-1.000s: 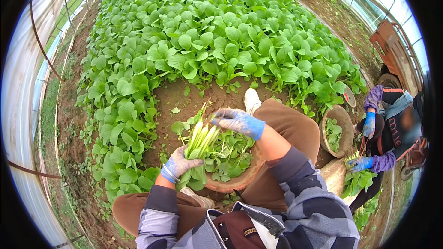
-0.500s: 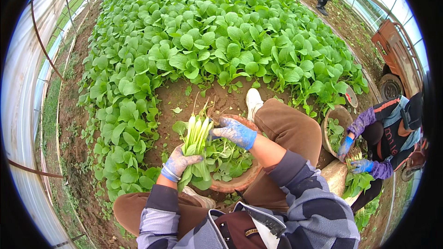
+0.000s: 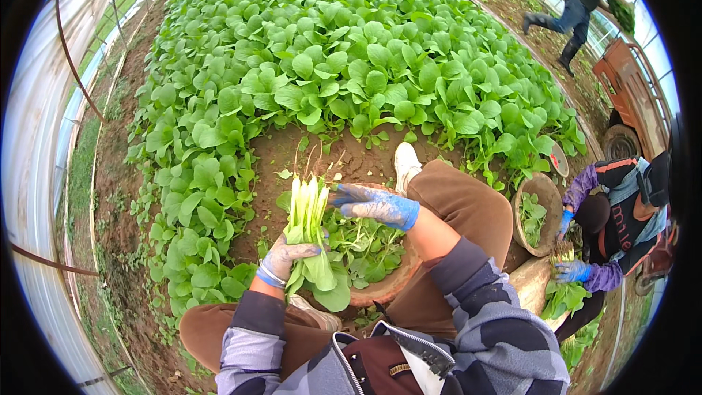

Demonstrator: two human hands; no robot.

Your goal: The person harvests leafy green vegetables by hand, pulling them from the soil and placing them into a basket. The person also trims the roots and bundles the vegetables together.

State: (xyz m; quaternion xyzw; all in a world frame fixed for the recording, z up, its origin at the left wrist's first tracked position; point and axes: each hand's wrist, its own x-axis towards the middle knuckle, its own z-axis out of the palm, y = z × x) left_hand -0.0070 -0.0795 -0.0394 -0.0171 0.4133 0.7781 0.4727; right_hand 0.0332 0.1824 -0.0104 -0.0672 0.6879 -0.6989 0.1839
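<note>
In my left hand (image 3: 287,262), gloved in grey and blue, is a bunch of leafy greens (image 3: 308,208). Its pale stems and thin roots point away from me, and the leaves hang toward my lap. Just right of the stem ends, my right hand (image 3: 376,207) has its blue-gloved fingers stretched out flat, with nothing visible in them. Whether its fingertips touch the stems I cannot tell. Below both hands a reddish-brown basin (image 3: 387,294) stands between my legs with loose leaves in it, partly covered by my hand and the bunch.
A dense bed of leafy greens (image 3: 351,66) spreads ahead and left. At right a co-worker with blue gloves (image 3: 572,271) handles greens beside a bucket (image 3: 545,245) of leaves. Farther back, a person (image 3: 578,11) carries greens near an orange-brown cart (image 3: 630,88). Plastic sheeting (image 3: 36,139) lines the left.
My right hand has straightened its fingers beside the stems. The bunch now stands more upright in my left hand. The far person has strode toward the cart; the co-worker's hands have moved apart.
</note>
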